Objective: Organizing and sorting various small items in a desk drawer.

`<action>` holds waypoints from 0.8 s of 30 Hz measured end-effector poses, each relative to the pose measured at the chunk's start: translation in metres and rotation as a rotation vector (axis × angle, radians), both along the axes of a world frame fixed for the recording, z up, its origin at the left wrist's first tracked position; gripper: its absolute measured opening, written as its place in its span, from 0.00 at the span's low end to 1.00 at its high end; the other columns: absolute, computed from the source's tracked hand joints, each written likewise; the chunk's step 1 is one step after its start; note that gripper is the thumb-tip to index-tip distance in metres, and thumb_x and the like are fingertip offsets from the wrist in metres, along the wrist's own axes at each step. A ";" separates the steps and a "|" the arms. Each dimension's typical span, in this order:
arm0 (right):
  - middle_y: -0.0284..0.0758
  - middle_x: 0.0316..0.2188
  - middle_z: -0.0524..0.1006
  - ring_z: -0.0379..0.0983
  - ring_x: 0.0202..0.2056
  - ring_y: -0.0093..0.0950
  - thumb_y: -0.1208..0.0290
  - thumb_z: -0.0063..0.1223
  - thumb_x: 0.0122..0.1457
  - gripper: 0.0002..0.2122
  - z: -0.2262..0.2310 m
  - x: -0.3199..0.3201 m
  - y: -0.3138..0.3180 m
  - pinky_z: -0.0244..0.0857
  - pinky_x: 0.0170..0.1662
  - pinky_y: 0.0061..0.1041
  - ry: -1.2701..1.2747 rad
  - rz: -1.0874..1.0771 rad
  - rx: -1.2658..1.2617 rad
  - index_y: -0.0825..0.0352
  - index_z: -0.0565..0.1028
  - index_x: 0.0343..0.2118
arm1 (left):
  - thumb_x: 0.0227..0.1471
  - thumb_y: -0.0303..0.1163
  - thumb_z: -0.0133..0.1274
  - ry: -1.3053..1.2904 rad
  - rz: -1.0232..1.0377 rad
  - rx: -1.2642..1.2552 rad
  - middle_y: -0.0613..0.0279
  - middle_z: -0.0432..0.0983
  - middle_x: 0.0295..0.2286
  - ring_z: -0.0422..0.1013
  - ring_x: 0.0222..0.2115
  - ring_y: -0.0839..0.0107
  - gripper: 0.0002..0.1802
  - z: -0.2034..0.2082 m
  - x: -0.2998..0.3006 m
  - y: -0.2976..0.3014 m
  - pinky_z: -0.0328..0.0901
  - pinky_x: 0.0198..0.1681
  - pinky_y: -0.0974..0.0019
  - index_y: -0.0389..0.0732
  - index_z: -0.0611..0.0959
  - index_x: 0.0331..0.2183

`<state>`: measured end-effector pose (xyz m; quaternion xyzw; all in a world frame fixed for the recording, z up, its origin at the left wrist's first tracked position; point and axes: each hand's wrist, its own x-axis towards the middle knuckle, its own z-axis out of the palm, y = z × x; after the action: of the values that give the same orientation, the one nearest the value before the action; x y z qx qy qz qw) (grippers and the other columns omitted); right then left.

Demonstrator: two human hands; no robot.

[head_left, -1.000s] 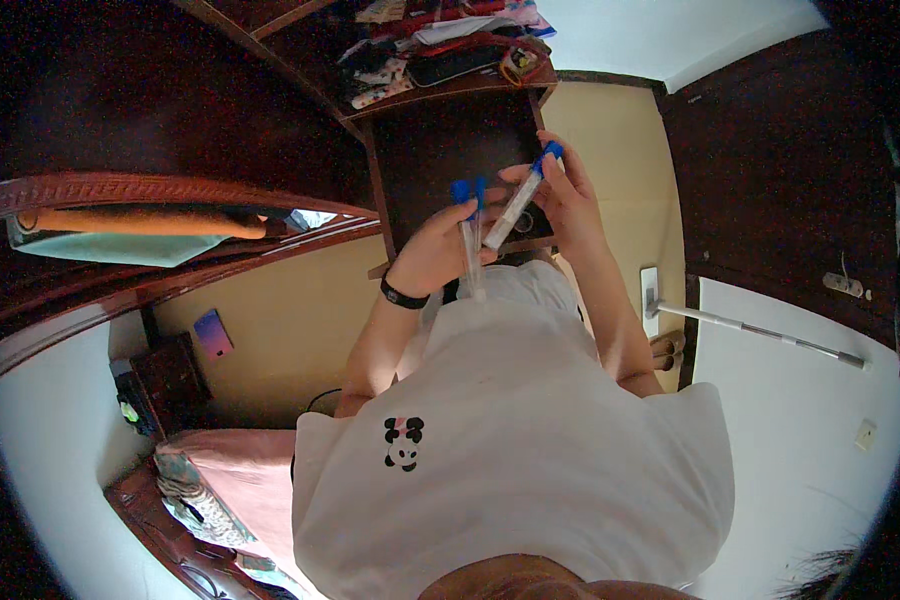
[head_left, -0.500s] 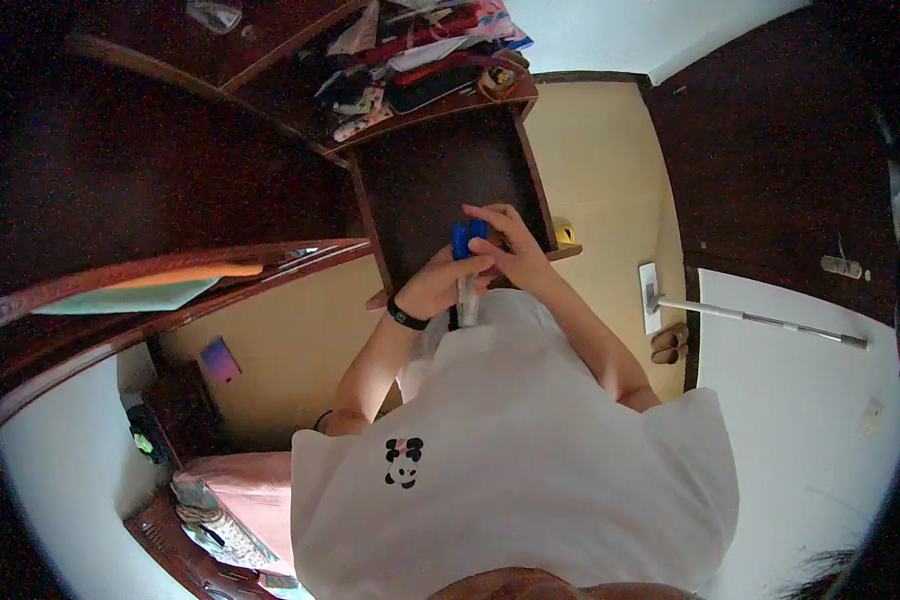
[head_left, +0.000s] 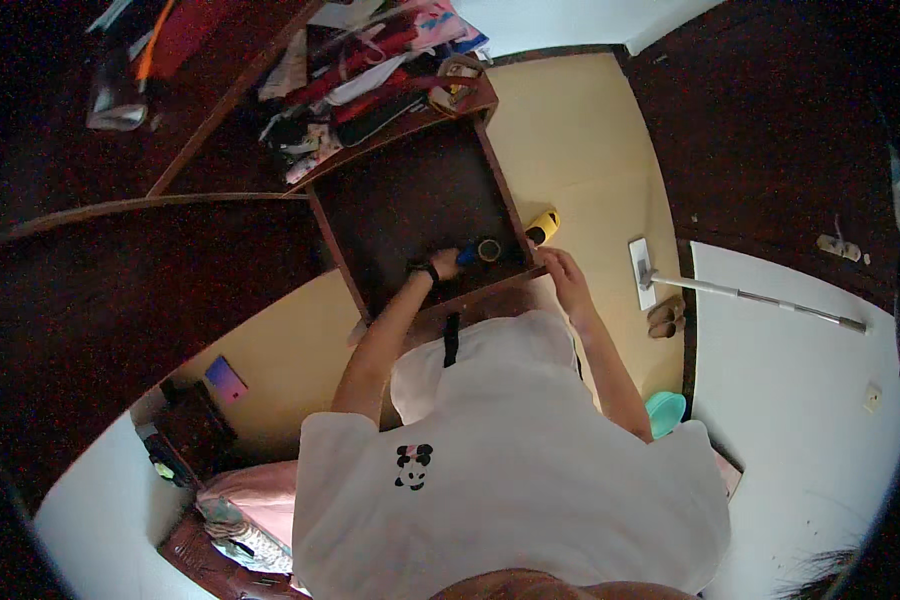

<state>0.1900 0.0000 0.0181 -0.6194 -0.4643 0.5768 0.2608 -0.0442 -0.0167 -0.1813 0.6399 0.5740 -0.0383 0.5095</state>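
Note:
A dark wooden drawer (head_left: pixel 410 205) stands pulled out in front of me. Inside it, my left hand (head_left: pixel 444 264) reaches toward the front right, its fingers closed on a small blue object (head_left: pixel 467 253) whose kind I cannot make out. Touching or right beside that object is a round ring (head_left: pixel 487 250) that looks like a tape roll. At the drawer's front right corner, my right hand (head_left: pixel 568 282) rests against the edge with fingers stretched out and nothing visible in them.
Clothes and bags (head_left: pixel 370 75) are heaped on the cabinet top behind the drawer, beside a small basket (head_left: pixel 457 85). A yellow object (head_left: pixel 544 226) lies on the floor right of the drawer. A flat mop (head_left: pixel 643 275), brown shoes (head_left: pixel 666 317) and a teal basin (head_left: pixel 664 411) are further right.
My hands have parted. The left carried the blue object down into the drawer; the right moved to the drawer's front right corner. My view has shifted, bringing the basin into sight.

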 end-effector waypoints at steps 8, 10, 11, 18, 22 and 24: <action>0.30 0.34 0.68 0.62 0.37 0.21 0.69 0.39 0.54 0.10 0.026 0.000 -0.014 0.55 0.41 0.18 0.015 0.101 0.105 0.66 0.68 0.38 | 0.37 0.31 0.49 -0.245 0.105 0.080 0.45 0.70 0.31 0.67 0.33 0.54 0.15 0.012 0.003 -0.021 0.61 0.36 0.60 0.37 0.74 0.32; 0.31 0.33 0.68 0.62 0.37 0.21 0.70 0.39 0.54 0.10 0.020 0.004 -0.011 0.55 0.41 0.18 -0.037 0.132 0.153 0.66 0.68 0.37 | 0.38 0.30 0.48 -0.176 0.102 0.082 0.45 0.70 0.30 0.67 0.33 0.54 0.14 0.019 0.005 -0.020 0.61 0.37 0.59 0.37 0.75 0.32; 0.31 0.33 0.68 0.62 0.37 0.21 0.70 0.39 0.54 0.10 0.018 0.007 -0.012 0.55 0.41 0.19 -0.106 0.150 0.206 0.66 0.68 0.37 | 0.38 0.30 0.47 -0.124 0.085 0.087 0.46 0.70 0.30 0.67 0.32 0.54 0.13 0.030 0.012 -0.016 0.61 0.37 0.59 0.38 0.75 0.32; 0.32 0.33 0.69 0.62 0.37 0.22 0.72 0.40 0.53 0.08 0.030 0.003 -0.003 0.55 0.42 0.20 -0.066 0.082 0.182 0.67 0.68 0.35 | 0.41 0.26 0.42 -0.051 0.029 0.027 0.49 0.67 0.35 0.64 0.36 0.54 0.15 0.040 0.023 -0.006 0.60 0.40 0.60 0.38 0.74 0.35; 0.35 0.35 0.67 0.62 0.37 0.27 0.74 0.43 0.50 0.09 0.033 0.009 0.003 0.56 0.41 0.21 -0.056 0.151 0.257 0.68 0.67 0.36 | 0.40 0.24 0.41 -0.003 -0.001 0.085 0.49 0.65 0.37 0.63 0.38 0.55 0.15 0.059 0.046 0.008 0.59 0.41 0.60 0.38 0.74 0.35; 0.37 0.35 0.67 0.63 0.37 0.29 0.75 0.44 0.49 0.10 0.020 0.016 -0.002 0.56 0.41 0.22 -0.125 0.169 0.303 0.68 0.66 0.36 | 0.40 0.24 0.41 0.010 -0.002 -0.002 0.48 0.66 0.37 0.63 0.38 0.56 0.15 0.063 0.054 0.016 0.59 0.41 0.60 0.38 0.74 0.34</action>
<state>0.2057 -0.0017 0.0382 -0.5664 -0.6117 0.4806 0.2722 0.0095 -0.0011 -0.1183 0.6395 0.5761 -0.0428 0.5072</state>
